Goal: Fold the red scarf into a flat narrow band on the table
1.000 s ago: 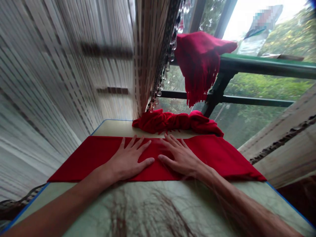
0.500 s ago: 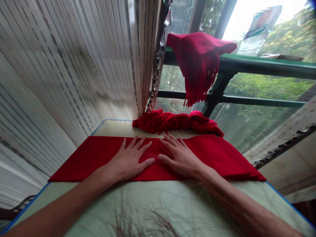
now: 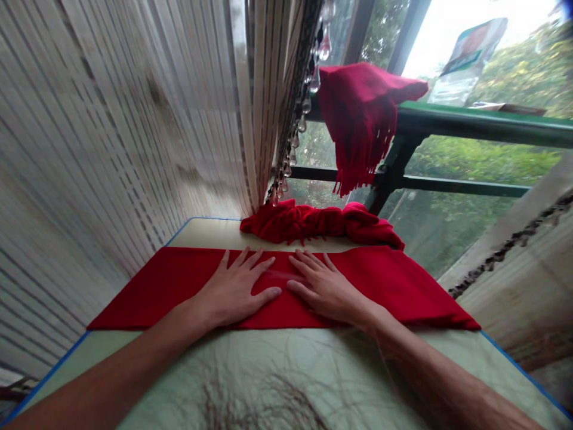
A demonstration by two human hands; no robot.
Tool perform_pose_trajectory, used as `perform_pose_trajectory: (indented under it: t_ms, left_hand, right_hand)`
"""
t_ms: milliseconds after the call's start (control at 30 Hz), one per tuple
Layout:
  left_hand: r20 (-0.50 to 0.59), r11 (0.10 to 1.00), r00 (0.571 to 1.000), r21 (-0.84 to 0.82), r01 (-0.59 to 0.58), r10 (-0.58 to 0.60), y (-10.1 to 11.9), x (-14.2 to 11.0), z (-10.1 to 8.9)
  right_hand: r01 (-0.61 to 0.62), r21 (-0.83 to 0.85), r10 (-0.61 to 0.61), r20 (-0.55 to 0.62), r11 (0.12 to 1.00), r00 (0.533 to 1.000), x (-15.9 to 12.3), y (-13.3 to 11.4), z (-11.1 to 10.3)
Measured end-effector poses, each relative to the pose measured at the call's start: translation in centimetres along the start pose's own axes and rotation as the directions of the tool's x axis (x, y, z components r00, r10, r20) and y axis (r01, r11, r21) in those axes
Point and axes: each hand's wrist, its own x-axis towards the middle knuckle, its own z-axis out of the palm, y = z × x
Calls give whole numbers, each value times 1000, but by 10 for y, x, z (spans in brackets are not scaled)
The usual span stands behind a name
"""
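Observation:
A red cloth (image 3: 385,278), folded into a long flat band, lies across the pale green table (image 3: 277,364). My left hand (image 3: 237,286) rests on its middle, palm down with the fingers spread. Beside it, my right hand (image 3: 326,283) is also flat on the cloth, fingers apart. The two thumbs point at each other with a small gap between them. Neither hand grips anything. Behind the band lies a crumpled red fringed scarf (image 3: 317,221) at the table's far edge.
Another red fringed scarf (image 3: 362,113) hangs over the green window rail (image 3: 483,125). A striped string curtain (image 3: 156,119) with a beaded edge hangs at the left, down to the table. A plastic packet (image 3: 470,60) stands on the rail. A second curtain (image 3: 523,292) hangs at the right.
My right hand has drawn back slightly toward me on the cloth; my left hand stays in place. The curtains at both sides have swayed.

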Motion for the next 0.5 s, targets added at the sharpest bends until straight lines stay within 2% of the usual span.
perform_pose_trajectory:
  t_ms: [67,200,367,500]
  left_hand:
    - [-15,1000,1000,-4,9,-9,0,1,0]
    - [-16,1000,1000,13,1,-1,-2,2,1]
    - [-70,1000,998,-17,-7,6,-4,2,4]
    - [-38,1000,999,-16,-5,5,-3,1,3]
  right_hand:
    - [2,-3,-2,14,1000,1000,0,1,1]
    - [3,-9,-4,-54,1000,999,1,4,4]
    - [9,-12,-9,8,1000,1000,1,6,3]
    - [6,-28,-8,-59,1000,998,1,7,3]
